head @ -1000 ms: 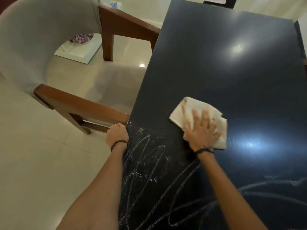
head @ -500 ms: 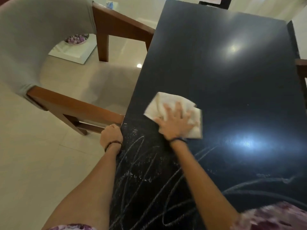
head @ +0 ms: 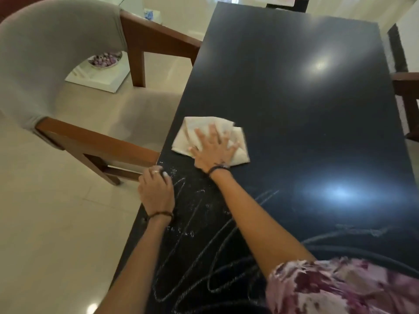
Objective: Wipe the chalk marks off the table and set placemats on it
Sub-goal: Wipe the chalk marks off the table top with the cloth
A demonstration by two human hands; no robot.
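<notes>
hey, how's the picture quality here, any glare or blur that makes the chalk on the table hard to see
Head view: two bright glare spots on the dark table, one far, one near the right side, the near one washing out faint chalk marks; the patterned sleeve and the right hand on the cloth are motion-blurred; wide-angle distortion bends the table edges; the left hand looks fairly sharp.

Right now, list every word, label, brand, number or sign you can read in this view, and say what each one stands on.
None can be read.
The chalk marks on the black table are loops and scribbles, not letters or numbers.
The cloth under the right hand shows no print.
The small blue-patterned thing beyond the chair is too blurred to tell.
</notes>
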